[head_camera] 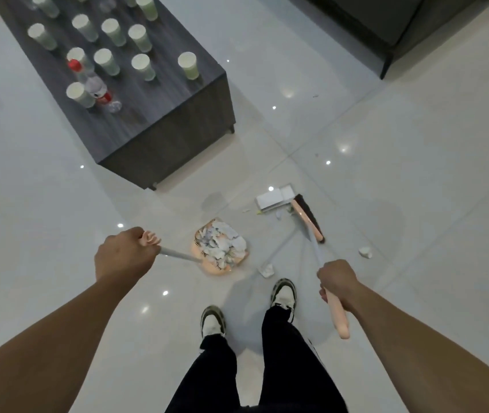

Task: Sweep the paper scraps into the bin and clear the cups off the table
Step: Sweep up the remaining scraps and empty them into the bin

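Over on the left, the left hand (124, 251) is wrapped tight around the pink grip of the long grey-handled, peach-coloured plastic dustpan (221, 251), holding it out ahead and a little to the right so the pan sits flat on the floor, mouth turned toward the mess; it's already heaped with crumpled white paper scraps (222, 242), so most of the sweeping looks done. Further right, a few loose paper scraps (267, 270) lie between the two hands, just past the toes of the black-and-white trainers (283, 296), and another scrap (365, 252) sits beyond the right hand. The right hand (337, 284) is clenched on the peach handle of the dark-bristled broom (309, 217), head angled ahead of the fist beside a flat white box-like piece (274, 197), placed, I'd say, to drag the stragglers back toward the pan. The floor is glossy pale tile (416, 144) catching ceiling lights. Well ahead of the left hand stands a dark grey wood-grain low table (177, 120), still crowded with pale green paper cups (188, 65) and a clear red-capped plastic bottle (95, 84). No bin in view.
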`<state>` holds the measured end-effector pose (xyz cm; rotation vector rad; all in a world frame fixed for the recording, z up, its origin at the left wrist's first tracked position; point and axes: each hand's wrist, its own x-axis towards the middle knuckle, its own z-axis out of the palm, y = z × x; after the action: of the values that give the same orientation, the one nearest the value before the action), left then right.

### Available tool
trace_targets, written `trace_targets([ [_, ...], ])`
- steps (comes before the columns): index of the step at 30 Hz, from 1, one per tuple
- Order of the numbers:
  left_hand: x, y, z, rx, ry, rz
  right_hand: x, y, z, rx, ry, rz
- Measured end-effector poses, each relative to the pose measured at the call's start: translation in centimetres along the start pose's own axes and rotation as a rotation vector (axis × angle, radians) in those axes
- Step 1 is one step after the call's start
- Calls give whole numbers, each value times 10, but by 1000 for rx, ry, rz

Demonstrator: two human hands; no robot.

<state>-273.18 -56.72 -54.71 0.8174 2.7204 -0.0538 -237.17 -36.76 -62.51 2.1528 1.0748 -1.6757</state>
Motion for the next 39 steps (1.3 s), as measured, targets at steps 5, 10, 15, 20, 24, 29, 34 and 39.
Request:
trace_targets([
  [5, 0, -7, 11, -16, 11, -13, -14, 3, 33, -94, -38, -68],
  [10, 3, -20, 12, -34, 31, -25, -20, 1, 66, -162, -68, -124],
  [15, 0, -24, 14, -41, 42, -3, -19, 0, 100, -302, -87, -207],
  [20, -3, -29, 16, -60, 59, -5, -28, 12, 123, -530, -131, -298],
  [24, 0, -30, 17, -49, 63, 9, -41, 21, 122, -386, -259, -167],
  [29, 1, -24, 17, -22, 55, 31, -47, 26, 120, -303, -351, -105],
  [34, 3, -25, 14, -16, 50, 49, -55, 40, 109, -221, -339, -124],
  [39, -2, -38, 14, -49, 41, 49, -73, 65, 98, -97, -267, -133],
])
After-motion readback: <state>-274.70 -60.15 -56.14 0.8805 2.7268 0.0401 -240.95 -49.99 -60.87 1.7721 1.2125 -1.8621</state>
